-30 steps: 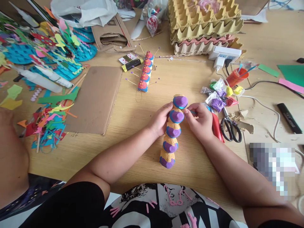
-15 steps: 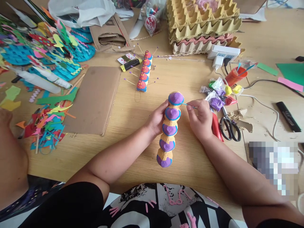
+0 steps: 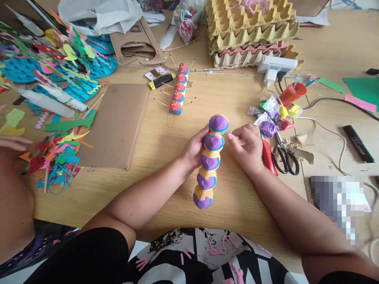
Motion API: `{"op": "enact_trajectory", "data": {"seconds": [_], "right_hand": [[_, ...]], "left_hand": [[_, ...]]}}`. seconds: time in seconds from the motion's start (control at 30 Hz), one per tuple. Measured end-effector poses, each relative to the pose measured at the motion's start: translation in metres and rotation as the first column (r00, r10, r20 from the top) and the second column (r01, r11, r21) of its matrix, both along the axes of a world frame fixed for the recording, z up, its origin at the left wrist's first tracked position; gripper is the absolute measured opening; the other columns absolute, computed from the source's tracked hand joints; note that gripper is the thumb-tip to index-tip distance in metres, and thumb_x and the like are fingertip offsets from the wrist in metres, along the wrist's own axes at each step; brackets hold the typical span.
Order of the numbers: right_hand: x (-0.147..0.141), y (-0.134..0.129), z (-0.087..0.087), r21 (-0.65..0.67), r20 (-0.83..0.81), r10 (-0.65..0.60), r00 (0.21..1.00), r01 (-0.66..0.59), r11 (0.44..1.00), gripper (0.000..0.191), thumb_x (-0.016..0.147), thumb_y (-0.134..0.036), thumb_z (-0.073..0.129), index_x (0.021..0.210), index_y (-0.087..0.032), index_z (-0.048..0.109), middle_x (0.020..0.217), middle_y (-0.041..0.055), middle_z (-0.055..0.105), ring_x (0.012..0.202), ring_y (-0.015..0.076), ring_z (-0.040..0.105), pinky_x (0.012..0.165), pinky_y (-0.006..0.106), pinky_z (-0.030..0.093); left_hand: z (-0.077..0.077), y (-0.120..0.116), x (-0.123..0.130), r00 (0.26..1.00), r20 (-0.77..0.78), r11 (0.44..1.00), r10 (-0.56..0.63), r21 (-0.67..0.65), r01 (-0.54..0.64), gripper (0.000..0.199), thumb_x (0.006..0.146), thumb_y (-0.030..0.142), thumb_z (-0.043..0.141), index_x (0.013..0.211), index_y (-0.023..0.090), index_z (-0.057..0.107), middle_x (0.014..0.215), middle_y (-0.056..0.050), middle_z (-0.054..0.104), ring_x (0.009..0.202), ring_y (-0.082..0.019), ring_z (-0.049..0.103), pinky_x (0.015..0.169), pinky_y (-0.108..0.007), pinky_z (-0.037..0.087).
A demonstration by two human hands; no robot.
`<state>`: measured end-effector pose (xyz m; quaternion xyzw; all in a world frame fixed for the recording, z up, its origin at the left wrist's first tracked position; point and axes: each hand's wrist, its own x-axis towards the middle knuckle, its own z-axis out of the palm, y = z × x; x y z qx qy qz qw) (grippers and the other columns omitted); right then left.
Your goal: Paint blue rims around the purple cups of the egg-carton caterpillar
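Observation:
My left hand (image 3: 195, 146) is closed on the left side of an egg-carton strip (image 3: 209, 152), a row of several yellow bumps capped with purple and blue clay. In my right hand (image 3: 247, 148) a thin blue stick (image 3: 225, 134) is pinched between thumb and fingers. Its tip reaches the strip's edge between the top bump and the one below; whether it touches cannot be made out. Further back stands a finished-looking strip of bumps (image 3: 177, 94) with red and blue caps, drawn faces and thin sticks ending in purple balls.
Scissors (image 3: 286, 157), bagged clay (image 3: 269, 128) and an orange cup (image 3: 292, 94) lie right of my hand. Cardboard (image 3: 115, 126), paper scraps (image 3: 63, 157) and glue bottles (image 3: 50, 103) are on the left. Egg trays (image 3: 251, 35) stand behind. Another person's hand (image 3: 13, 142) rests at far left.
The blue stick's tip has moved down from the top bump's lower right edge to just under it. At far left, the other person's hand has come further into view.

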<state>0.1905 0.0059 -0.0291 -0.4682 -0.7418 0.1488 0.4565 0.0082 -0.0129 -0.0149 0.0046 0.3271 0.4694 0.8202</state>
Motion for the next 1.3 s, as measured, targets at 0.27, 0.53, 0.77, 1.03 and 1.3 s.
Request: {"op": "enact_trajectory", "data": {"seconds": [0.27,0.53,0.77,1.03,1.3], "right_hand": [[-0.001,0.001,-0.003,-0.027,-0.002,-0.048,0.999,0.048,0.998,0.044,0.097,-0.067,0.069,0.079,-0.027,0.069,0.078,0.0035,0.061,0.083,0.0243,0.058,0.085,0.045,0.046],[-0.003,0.002,-0.005,-0.063,-0.102,-0.017,0.995,0.010,0.998,0.044,0.096,-0.067,0.071,0.085,-0.025,0.071,0.083,0.0033,0.064,0.077,0.0207,0.059,0.076,0.040,0.052],[-0.005,-0.001,-0.003,-0.074,-0.148,-0.024,0.989,0.013,0.997,0.039,0.095,-0.063,0.074,0.087,-0.026,0.071,0.094,0.0054,0.067,0.081,0.0198,0.063,0.074,0.038,0.057],[-0.006,-0.002,-0.006,-0.209,-0.228,-0.071,0.971,0.022,0.978,0.046,0.085,-0.068,0.083,0.093,-0.024,0.071,0.120,0.0089,0.071,0.080,0.0170,0.069,0.065,0.033,0.060],[-0.008,-0.001,-0.009,-0.294,-0.282,-0.033,0.959,-0.054,0.954,0.054,0.086,-0.077,0.076,0.091,-0.024,0.068,0.083,0.0011,0.069,0.060,0.0133,0.058,0.054,0.029,0.045]], "left_hand": [[-0.003,-0.002,0.001,1.000,0.004,0.999,-0.022,0.029,0.022,0.045,0.091,0.072,0.067,0.099,0.029,0.076,0.062,-0.008,0.069,0.065,-0.034,0.074,0.061,-0.044,0.058],[-0.005,-0.002,0.003,1.000,-0.017,0.999,-0.026,0.019,0.026,0.044,0.094,0.069,0.068,0.106,0.028,0.078,0.061,-0.006,0.069,0.052,-0.026,0.067,0.055,-0.038,0.052],[-0.006,-0.002,0.003,0.999,-0.047,0.999,-0.022,0.028,0.024,0.037,0.094,0.064,0.071,0.099,0.028,0.078,0.063,-0.005,0.071,0.051,-0.025,0.066,0.053,-0.036,0.050],[0.004,-0.004,0.006,0.997,-0.073,0.997,-0.033,0.065,0.038,0.039,0.095,0.061,0.075,0.086,0.023,0.073,0.060,-0.003,0.068,0.046,-0.017,0.059,0.045,-0.027,0.042],[-0.002,-0.002,0.006,0.999,-0.045,0.999,0.013,0.039,-0.011,0.036,0.094,0.064,0.071,0.095,0.029,0.076,0.064,-0.006,0.072,0.059,-0.028,0.070,0.058,-0.038,0.052]]}}
